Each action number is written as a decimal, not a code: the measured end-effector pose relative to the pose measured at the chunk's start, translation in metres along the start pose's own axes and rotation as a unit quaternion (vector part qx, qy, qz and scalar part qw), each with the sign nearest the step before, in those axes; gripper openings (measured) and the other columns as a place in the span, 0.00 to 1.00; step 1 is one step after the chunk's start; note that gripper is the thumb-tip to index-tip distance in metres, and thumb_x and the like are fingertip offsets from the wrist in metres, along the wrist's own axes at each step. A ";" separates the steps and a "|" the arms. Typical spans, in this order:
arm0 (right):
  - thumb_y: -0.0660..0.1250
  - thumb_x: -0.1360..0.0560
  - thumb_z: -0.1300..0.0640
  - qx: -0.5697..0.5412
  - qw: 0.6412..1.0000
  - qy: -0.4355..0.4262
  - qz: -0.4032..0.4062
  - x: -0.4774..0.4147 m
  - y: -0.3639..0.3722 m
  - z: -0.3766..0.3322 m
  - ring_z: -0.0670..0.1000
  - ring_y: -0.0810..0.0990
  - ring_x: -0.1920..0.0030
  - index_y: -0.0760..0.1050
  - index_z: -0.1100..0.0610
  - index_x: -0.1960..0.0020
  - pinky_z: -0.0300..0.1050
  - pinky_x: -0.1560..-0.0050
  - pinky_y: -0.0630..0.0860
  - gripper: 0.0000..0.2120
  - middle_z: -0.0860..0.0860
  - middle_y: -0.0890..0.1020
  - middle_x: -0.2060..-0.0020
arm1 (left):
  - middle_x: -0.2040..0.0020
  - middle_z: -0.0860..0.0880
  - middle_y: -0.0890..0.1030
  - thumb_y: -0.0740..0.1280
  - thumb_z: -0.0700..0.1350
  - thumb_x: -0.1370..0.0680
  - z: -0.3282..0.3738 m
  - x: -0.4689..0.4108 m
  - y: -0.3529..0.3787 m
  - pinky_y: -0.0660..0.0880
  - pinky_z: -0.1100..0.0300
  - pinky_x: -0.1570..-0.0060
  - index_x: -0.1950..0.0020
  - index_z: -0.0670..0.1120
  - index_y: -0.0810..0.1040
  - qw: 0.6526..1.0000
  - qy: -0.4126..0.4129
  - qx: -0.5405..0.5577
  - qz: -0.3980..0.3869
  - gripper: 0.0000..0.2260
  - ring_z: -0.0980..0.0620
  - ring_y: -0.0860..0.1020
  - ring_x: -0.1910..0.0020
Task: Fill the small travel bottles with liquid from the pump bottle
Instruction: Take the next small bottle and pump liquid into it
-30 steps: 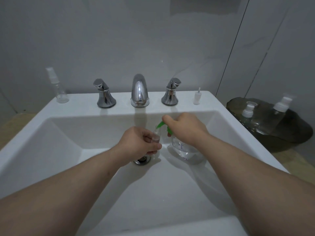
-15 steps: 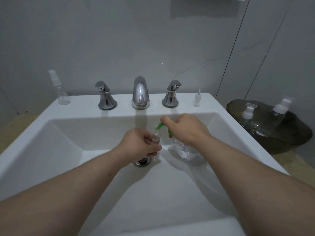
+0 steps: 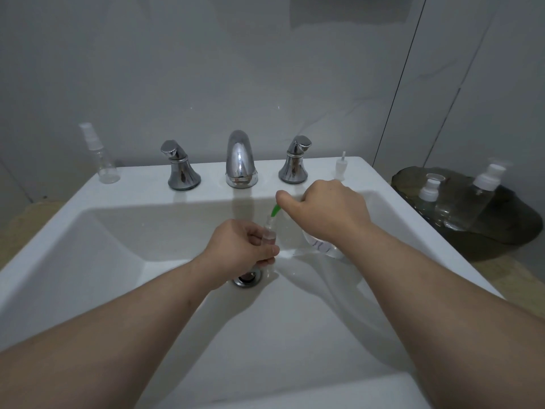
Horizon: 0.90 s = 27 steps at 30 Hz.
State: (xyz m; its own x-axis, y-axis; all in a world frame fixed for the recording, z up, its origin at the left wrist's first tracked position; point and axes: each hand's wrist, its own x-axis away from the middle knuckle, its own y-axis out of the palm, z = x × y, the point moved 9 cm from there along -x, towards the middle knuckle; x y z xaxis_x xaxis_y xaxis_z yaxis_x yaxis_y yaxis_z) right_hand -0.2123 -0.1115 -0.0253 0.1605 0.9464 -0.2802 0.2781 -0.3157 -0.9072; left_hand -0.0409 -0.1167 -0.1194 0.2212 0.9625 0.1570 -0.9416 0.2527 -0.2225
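Left hand (image 3: 241,249) grips the small travel bottle (image 3: 269,233), upright over the sink (image 3: 118,231) basin, just 1 o'clock of the drain (image 3: 247,279). Right hand (image 3: 327,208) is curled round the pump bottle (image 3: 321,247) head, 2 o'clock of the drain. Green spout (image 3: 275,210) angles down toward 7 o'clock, tip at the travel bottle's mouth. Clear spray bottle (image 3: 103,163) stands on the rim at 10 o'clock.

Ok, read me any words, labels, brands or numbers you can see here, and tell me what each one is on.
On the pump bottle under the right hand: faint dark print on its clear side, too small and blurred to read.
On the small bottle in the left hand, the spray bottle, the faucet and the two white-capped bottles on the dark tray: no text visible.
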 end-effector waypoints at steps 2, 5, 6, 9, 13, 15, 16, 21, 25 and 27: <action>0.56 0.26 0.31 0.002 1.000 0.004 0.001 0.000 -0.002 0.000 0.55 0.76 0.63 0.73 0.56 0.66 0.48 0.60 0.68 0.29 0.52 0.78 0.65 | 0.62 0.45 0.86 0.77 0.34 0.27 0.001 0.000 -0.001 0.83 0.41 0.47 0.52 0.40 0.82 1.000 0.001 -0.002 0.002 0.07 0.41 0.87 0.58; 0.56 0.26 0.31 0.002 1.000 0.013 0.001 0.000 -0.003 0.002 0.51 0.73 0.65 0.74 0.56 0.65 0.49 0.60 0.68 0.28 0.52 0.77 0.65 | 0.61 0.44 0.87 0.78 0.36 0.27 0.002 0.000 -0.001 0.81 0.37 0.45 0.51 0.42 0.83 1.000 0.001 -0.007 0.002 0.08 0.39 0.86 0.56; 0.56 0.26 0.31 0.003 1.000 0.016 0.000 0.000 -0.003 0.002 0.51 0.73 0.65 0.74 0.56 0.65 0.49 0.60 0.68 0.28 0.52 0.77 0.65 | 0.61 0.44 0.87 0.78 0.36 0.27 0.002 0.001 -0.001 0.81 0.37 0.45 0.51 0.42 0.83 1.000 0.002 -0.007 0.002 0.08 0.39 0.86 0.56; 0.56 0.26 0.31 0.007 1.000 0.019 0.001 -0.001 -0.003 0.003 0.53 0.73 0.65 0.75 0.56 0.64 0.49 0.60 0.68 0.28 0.52 0.77 0.65 | 0.59 0.42 0.87 0.78 0.35 0.27 0.004 0.003 0.000 0.82 0.41 0.46 0.51 0.41 0.83 1.000 0.006 -0.001 0.001 0.08 0.39 0.86 0.56; 0.56 0.26 0.32 0.012 1.000 0.021 -0.003 -0.002 -0.002 0.004 0.52 0.74 0.65 0.75 0.56 0.65 0.47 0.63 0.66 0.28 0.52 0.77 0.66 | 0.59 0.42 0.87 0.79 0.37 0.28 0.005 0.003 0.000 0.82 0.41 0.45 0.51 0.42 0.83 1.000 0.010 -0.003 -0.001 0.09 0.40 0.87 0.56; 0.57 0.26 0.33 0.010 1.000 0.023 -0.004 -0.002 -0.002 0.004 0.52 0.74 0.66 0.75 0.56 0.65 0.47 0.64 0.66 0.27 0.52 0.77 0.66 | 0.59 0.42 0.87 0.79 0.36 0.28 0.006 0.003 0.000 0.83 0.43 0.46 0.51 0.41 0.83 1.000 0.010 0.000 0.000 0.09 0.42 0.87 0.57; 0.57 0.26 0.33 0.009 1.000 0.022 -0.004 -0.002 -0.003 0.004 0.52 0.74 0.66 0.74 0.56 0.65 0.47 0.64 0.66 0.27 0.52 0.77 0.66 | 0.59 0.42 0.87 0.79 0.36 0.28 0.007 0.003 0.000 0.83 0.43 0.46 0.50 0.41 0.83 1.000 0.011 0.001 0.000 0.09 0.42 0.87 0.58; 0.57 0.26 0.34 0.001 1.000 0.018 -0.009 -0.001 -0.004 0.001 0.52 0.74 0.66 0.73 0.55 0.67 0.47 0.65 0.65 0.25 0.52 0.77 0.67 | 0.60 0.43 0.87 0.79 0.36 0.28 0.008 0.003 -0.001 0.83 0.44 0.46 0.51 0.41 0.84 1.000 0.016 0.002 0.000 0.08 0.43 0.87 0.58; 0.57 0.27 0.34 -0.005 1.000 0.016 -0.014 -0.001 -0.002 0.001 0.53 0.75 0.65 0.72 0.55 0.67 0.47 0.64 0.66 0.25 0.52 0.78 0.66 | 0.59 0.43 0.87 0.79 0.36 0.28 0.010 0.004 0.000 0.83 0.46 0.47 0.51 0.42 0.84 1.000 0.023 -0.002 -0.005 0.08 0.44 0.87 0.59; 0.57 0.27 0.33 -0.015 1.000 0.022 -0.011 -0.001 -0.002 0.002 0.54 0.75 0.65 0.71 0.55 0.67 0.48 0.63 0.67 0.25 0.52 0.78 0.66 | 0.59 0.43 0.87 0.79 0.36 0.28 0.010 0.004 0.000 0.83 0.46 0.47 0.51 0.42 0.84 1.000 0.025 -0.002 -0.005 0.08 0.44 0.87 0.59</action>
State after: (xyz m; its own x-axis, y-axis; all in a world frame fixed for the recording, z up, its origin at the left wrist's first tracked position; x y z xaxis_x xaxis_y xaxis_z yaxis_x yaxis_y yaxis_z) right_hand -0.2153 -0.1119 -0.0241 0.1944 0.9498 -0.2451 0.3100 -0.2965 -0.9033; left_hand -0.0431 -0.1139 -0.1090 0.2434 0.9635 0.1115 -0.9381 0.2631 -0.2254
